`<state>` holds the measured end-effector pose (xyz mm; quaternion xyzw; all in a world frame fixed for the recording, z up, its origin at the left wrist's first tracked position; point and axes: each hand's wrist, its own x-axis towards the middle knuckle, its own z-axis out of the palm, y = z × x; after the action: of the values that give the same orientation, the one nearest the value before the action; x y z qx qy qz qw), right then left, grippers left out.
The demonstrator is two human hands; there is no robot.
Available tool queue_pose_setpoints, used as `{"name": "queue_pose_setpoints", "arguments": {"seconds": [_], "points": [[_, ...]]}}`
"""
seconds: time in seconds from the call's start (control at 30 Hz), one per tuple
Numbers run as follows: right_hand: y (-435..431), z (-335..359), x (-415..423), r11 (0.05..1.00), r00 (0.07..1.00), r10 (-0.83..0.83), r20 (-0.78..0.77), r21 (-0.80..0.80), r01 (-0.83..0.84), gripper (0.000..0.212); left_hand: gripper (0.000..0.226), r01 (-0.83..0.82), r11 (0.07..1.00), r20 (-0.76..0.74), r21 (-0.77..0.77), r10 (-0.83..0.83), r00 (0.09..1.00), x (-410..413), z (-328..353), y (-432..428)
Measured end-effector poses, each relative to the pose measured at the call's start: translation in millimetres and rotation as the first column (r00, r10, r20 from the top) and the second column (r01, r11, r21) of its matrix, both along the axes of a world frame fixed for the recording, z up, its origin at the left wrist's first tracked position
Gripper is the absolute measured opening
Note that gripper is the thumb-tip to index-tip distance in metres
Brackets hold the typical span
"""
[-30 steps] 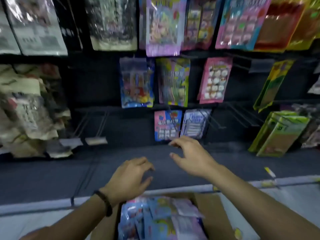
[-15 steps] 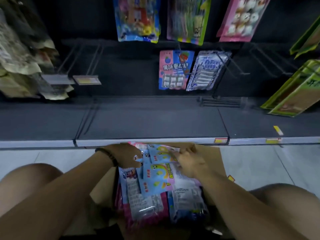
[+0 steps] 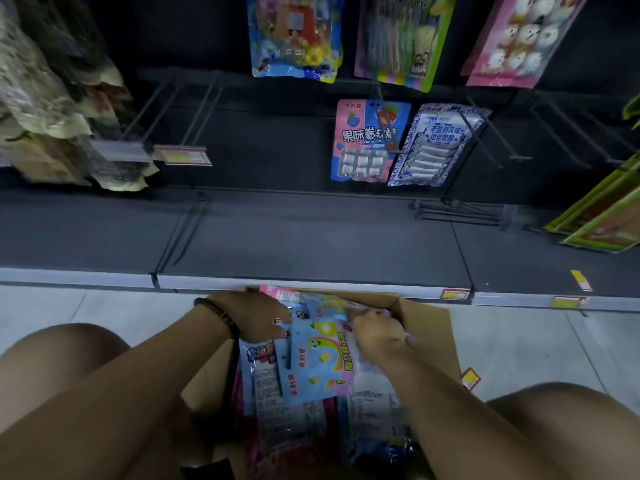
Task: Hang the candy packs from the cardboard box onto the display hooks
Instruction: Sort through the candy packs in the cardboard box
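The cardboard box (image 3: 427, 327) sits on the floor between my knees, filled with several blue and pink candy packs. A light-blue candy pack (image 3: 320, 355) lies on top. My left hand (image 3: 254, 318) grips its left edge, fingers curled over it. At the pack's upper right corner my right hand (image 3: 375, 336) pinches it. Two hung packs, a pink-blue one (image 3: 365, 140) and a white-blue one (image 3: 433, 145), dangle from display hooks (image 3: 485, 129) above the bottom shelf. Bare hooks (image 3: 194, 109) stick out to the left.
A dark bottom shelf (image 3: 311, 240) runs across in front of the box. Beige packs (image 3: 52, 109) hang at far left, green packs (image 3: 602, 220) lean at right. Larger colourful packs (image 3: 294, 32) hang on the row above. A yellow tag (image 3: 469, 377) lies on the tiled floor.
My view tilted down from the shelf to the box. Both hands dropped from in front of the hooks into the box and took hold of the top light-blue pack.
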<state>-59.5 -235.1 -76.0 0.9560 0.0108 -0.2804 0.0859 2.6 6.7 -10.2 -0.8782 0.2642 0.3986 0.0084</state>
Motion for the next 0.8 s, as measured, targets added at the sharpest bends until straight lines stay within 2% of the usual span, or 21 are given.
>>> {"name": "queue_pose_setpoints", "arguments": {"seconds": [0.2, 0.27, 0.3, 0.37, 0.43, 0.5, 0.57, 0.6, 0.67, 0.73, 0.8], "points": [[-22, 22, 8, 0.971, 0.976, -0.127, 0.177, 0.224, 0.086, 0.059, 0.046, -0.061, 0.985, 0.113, -0.161, 0.080, 0.990, 5, -1, 3], [-27, 35, 9, 0.948, 0.947, -0.199, 0.251, 0.296, 0.121, 0.062, 0.053, -0.118, 0.970, 0.108, -0.210, 0.143, 0.984, 8, 3, 1], [-28, 40, 10, 0.928, 0.929, -0.239, 0.282, 0.347, 0.134, 0.059, 0.058, -0.138, 0.964, 0.111, -0.229, 0.166, 0.980, 9, 4, 0], [-31, 50, 13, 0.869, 0.884, -0.337, 0.323, 0.469, 0.160, 0.040, 0.066, -0.185, 0.944, 0.130, -0.274, 0.227, 0.965, 10, 8, 1], [-33, 56, 17, 0.723, 0.808, -0.486, 0.332, 0.673, 0.158, 0.019, 0.077, -0.283, 0.892, 0.141, -0.351, 0.350, 0.926, 13, 10, 1], [-34, 66, 18, 0.531, 0.701, -0.647, 0.300, 0.837, 0.131, 0.022, 0.086, -0.416, 0.785, 0.095, -0.459, 0.509, 0.856, 15, 18, -2], [-35, 77, 16, 0.397, 0.631, -0.727, 0.270, 0.916, 0.065, 0.026, 0.089, -0.501, 0.623, -0.017, -0.600, 0.616, 0.787, 13, 32, -13], [-36, 83, 15, 0.336, 0.631, -0.738, 0.239, 0.941, 0.038, 0.027, 0.083, -0.536, 0.524, -0.101, -0.663, 0.646, 0.757, 10, 40, -19], [-33, 100, 10, 0.223, 0.653, -0.741, 0.158, 0.975, 0.017, 0.027, 0.050, -0.571, 0.331, -0.244, -0.752, 0.664, 0.707, 3, 57, -28], [-29, 114, 7, 0.155, 0.668, -0.736, 0.115, 0.988, 0.001, 0.027, 0.024, -0.556, 0.218, -0.298, -0.802, 0.661, 0.689, -1, 64, -30], [-26, 126, 5, 0.127, 0.658, -0.745, 0.110, 0.992, -0.023, 0.025, 0.021, -0.549, 0.124, -0.358, -0.826, 0.638, 0.682, -3, 71, -28]]}}
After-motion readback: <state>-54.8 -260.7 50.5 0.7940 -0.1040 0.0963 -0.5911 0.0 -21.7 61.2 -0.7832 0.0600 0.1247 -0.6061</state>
